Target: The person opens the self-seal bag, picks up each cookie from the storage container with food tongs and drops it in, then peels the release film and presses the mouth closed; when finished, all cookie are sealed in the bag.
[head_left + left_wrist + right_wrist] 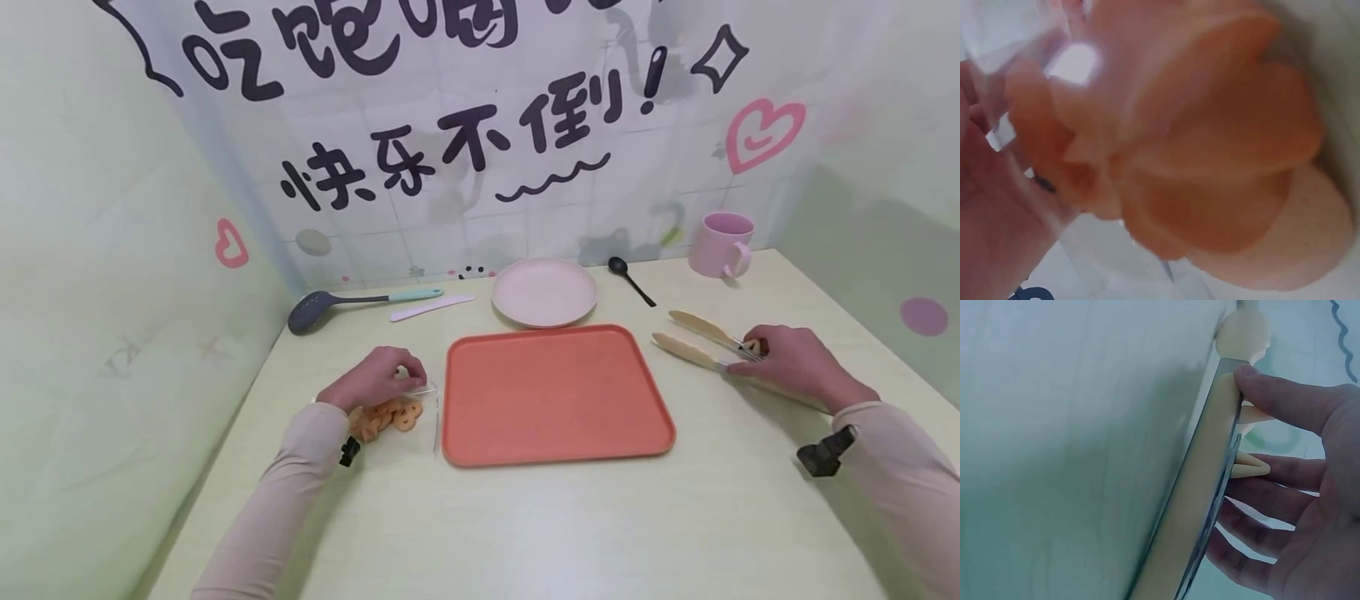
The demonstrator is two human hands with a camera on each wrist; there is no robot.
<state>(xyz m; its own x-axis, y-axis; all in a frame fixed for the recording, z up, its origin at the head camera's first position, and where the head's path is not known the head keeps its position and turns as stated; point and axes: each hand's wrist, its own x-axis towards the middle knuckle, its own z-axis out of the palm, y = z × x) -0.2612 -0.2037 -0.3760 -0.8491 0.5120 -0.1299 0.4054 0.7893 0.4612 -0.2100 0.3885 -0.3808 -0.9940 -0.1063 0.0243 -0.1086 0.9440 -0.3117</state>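
My left hand (381,377) pinches the top of a clear plastic bag (424,433), left of the tray. Inside the bag lie several thin orange pieces (387,416), some with a small hole. The left wrist view shows these orange pieces (1210,137) close up and blurred, with part of the left hand (1004,206) at the edge. On the right side, my right hand (798,360) grips metal tongs with beige tips (701,327), their arms apart and pointing towards the tray. In the right wrist view, thumb and fingers hold the tongs (1192,481) from both sides.
An orange-red tray (555,396) lies between the hands. Behind it are a dark slotted ladle (309,312), a lilac spreader (431,307), a pink plate (544,292), a black spoon (632,281) and a pink mug (720,244). Printed cloth walls surround the table.
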